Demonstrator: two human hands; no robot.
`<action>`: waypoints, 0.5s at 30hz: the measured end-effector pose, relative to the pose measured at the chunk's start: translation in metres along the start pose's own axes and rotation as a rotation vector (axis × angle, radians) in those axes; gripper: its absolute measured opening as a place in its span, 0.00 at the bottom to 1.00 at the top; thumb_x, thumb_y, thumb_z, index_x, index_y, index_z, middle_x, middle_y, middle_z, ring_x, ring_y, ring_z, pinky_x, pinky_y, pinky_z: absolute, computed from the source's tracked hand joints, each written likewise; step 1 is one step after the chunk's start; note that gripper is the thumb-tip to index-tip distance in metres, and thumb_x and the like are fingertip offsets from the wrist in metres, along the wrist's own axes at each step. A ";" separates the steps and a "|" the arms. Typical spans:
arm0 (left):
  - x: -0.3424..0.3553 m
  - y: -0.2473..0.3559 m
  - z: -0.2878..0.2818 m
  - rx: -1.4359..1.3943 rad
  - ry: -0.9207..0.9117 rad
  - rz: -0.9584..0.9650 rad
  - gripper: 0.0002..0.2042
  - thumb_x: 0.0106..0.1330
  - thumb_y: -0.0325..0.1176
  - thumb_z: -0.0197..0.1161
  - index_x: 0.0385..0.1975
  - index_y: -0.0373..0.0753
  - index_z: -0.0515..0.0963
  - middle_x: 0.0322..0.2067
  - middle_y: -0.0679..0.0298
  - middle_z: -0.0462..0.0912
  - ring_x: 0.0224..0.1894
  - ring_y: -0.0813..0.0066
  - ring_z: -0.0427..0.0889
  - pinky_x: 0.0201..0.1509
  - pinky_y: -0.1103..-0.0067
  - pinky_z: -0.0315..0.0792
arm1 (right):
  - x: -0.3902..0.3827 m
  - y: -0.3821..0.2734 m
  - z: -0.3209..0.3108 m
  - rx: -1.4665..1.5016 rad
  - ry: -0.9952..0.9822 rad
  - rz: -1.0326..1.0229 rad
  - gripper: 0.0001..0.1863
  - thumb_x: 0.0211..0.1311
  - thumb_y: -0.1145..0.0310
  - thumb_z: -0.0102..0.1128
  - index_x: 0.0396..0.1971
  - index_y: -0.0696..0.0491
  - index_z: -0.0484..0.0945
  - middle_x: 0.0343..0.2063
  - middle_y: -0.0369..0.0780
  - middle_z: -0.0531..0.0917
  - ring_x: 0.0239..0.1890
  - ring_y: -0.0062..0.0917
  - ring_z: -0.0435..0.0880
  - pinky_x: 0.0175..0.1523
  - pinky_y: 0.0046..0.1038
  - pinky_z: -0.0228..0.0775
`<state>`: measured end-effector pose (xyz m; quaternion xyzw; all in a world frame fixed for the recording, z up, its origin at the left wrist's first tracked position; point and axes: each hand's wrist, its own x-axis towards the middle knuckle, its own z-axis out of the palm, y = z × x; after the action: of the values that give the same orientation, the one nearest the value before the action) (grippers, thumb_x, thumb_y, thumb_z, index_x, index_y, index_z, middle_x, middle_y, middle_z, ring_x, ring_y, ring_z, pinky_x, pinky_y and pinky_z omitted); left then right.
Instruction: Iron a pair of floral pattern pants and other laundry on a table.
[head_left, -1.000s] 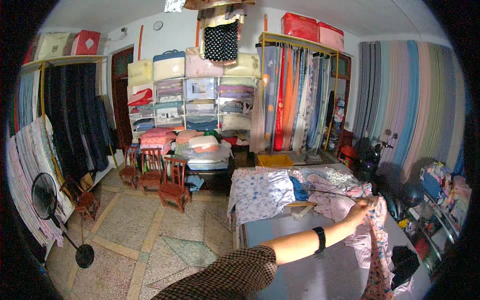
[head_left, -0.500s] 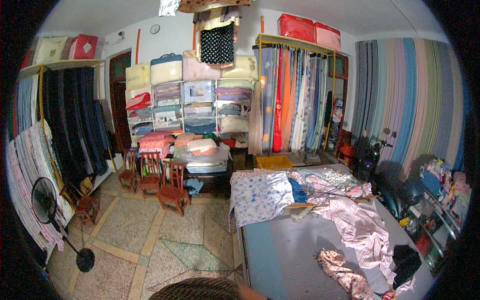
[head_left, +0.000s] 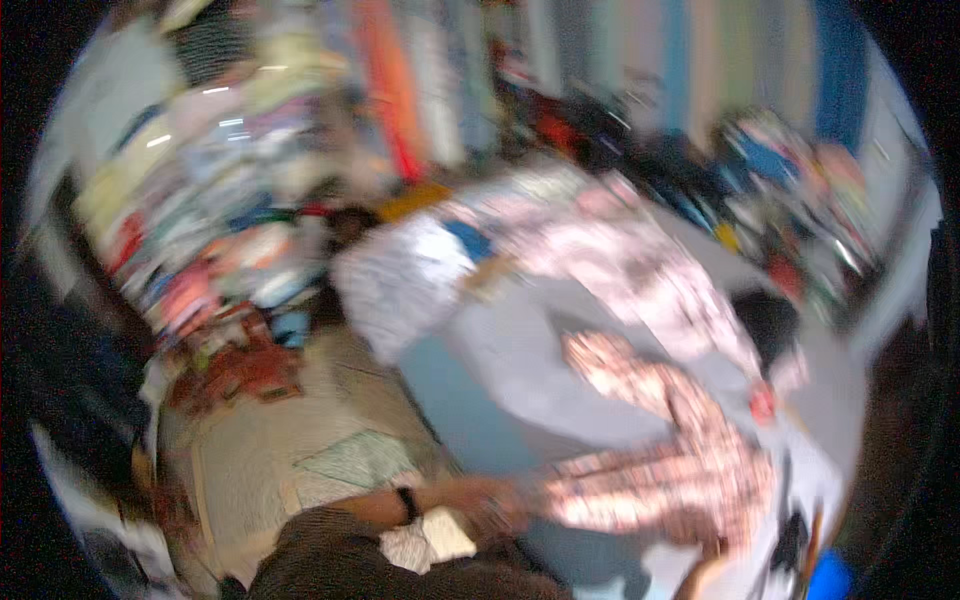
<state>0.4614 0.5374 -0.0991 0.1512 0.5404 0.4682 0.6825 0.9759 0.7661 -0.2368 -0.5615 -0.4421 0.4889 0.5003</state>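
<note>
A peach-and-dark patterned cloth (head_left: 690,440), perhaps a garment, lies across the grey table (head_left: 500,335), one long part reaching left. My left hand (head_left: 505,505), below a dark sleeve and a black wristband (head_left: 407,505), meets the end of that part; its fingers are smeared by motion. At the cloth's lower edge is my right hand (head_left: 708,565), partly seen and blurred. Next to my left forearm is a pale cream-coloured piece (head_left: 448,535) I cannot identify. A pink checked cloth (head_left: 640,265) lies beyond the patterned one.
A white-and-blue cloth (head_left: 400,270) covers the table's far left corner. A black piece (head_left: 765,325) and a small red thing (head_left: 762,402) lie at the right. Reddish wooden chairs (head_left: 235,370) stand left, before stacked bedding (head_left: 215,200). Something bright blue (head_left: 828,575) is at lower right.
The view has swung right and down, and is now blurred. Both my hands now show at the patterned cloth, more of which has come into view.
</note>
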 end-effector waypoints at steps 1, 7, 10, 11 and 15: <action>-0.018 0.014 -0.009 0.075 0.040 -0.038 0.34 0.60 0.53 0.62 0.62 0.45 0.62 0.52 0.56 0.74 0.49 0.67 0.76 0.51 0.68 0.72 | -0.002 0.036 -0.023 0.252 -0.039 0.002 0.18 0.69 0.65 0.44 0.52 0.60 0.71 0.46 0.46 0.79 0.37 0.28 0.81 0.41 0.23 0.74; 0.001 0.062 -0.042 0.476 0.115 -0.047 0.37 0.56 0.46 0.70 0.65 0.45 0.61 0.47 0.57 0.79 0.43 0.69 0.81 0.44 0.70 0.77 | -0.049 0.019 -0.036 -0.463 0.466 -0.030 0.19 0.58 0.70 0.61 0.47 0.63 0.73 0.37 0.44 0.81 0.36 0.28 0.79 0.42 0.26 0.72; 0.012 0.060 -0.050 0.907 0.098 0.052 0.36 0.55 0.40 0.72 0.64 0.46 0.62 0.48 0.57 0.79 0.41 0.70 0.80 0.40 0.73 0.78 | -0.060 -0.006 -0.017 -0.238 0.484 0.083 0.24 0.58 0.71 0.61 0.53 0.63 0.68 0.36 0.41 0.80 0.35 0.22 0.77 0.41 0.22 0.70; 0.016 0.060 -0.035 1.002 0.095 0.127 0.33 0.54 0.39 0.72 0.61 0.44 0.66 0.47 0.57 0.79 0.40 0.71 0.80 0.39 0.73 0.77 | -0.057 -0.006 -0.020 -0.187 0.496 0.106 0.25 0.58 0.71 0.61 0.55 0.63 0.66 0.36 0.41 0.80 0.35 0.20 0.77 0.40 0.22 0.70; 0.039 0.061 -0.031 1.303 0.106 0.168 0.20 0.51 0.36 0.71 0.42 0.33 0.78 0.38 0.53 0.81 0.35 0.71 0.81 0.36 0.75 0.74 | -0.018 0.000 -0.025 -0.186 0.592 0.082 0.32 0.56 0.66 0.66 0.57 0.61 0.63 0.29 0.42 0.81 0.30 0.21 0.78 0.36 0.23 0.71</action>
<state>0.4039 0.5910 -0.0904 0.5519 0.7326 0.1039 0.3847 0.9988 0.7451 -0.2340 -0.7403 -0.2971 0.2816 0.5334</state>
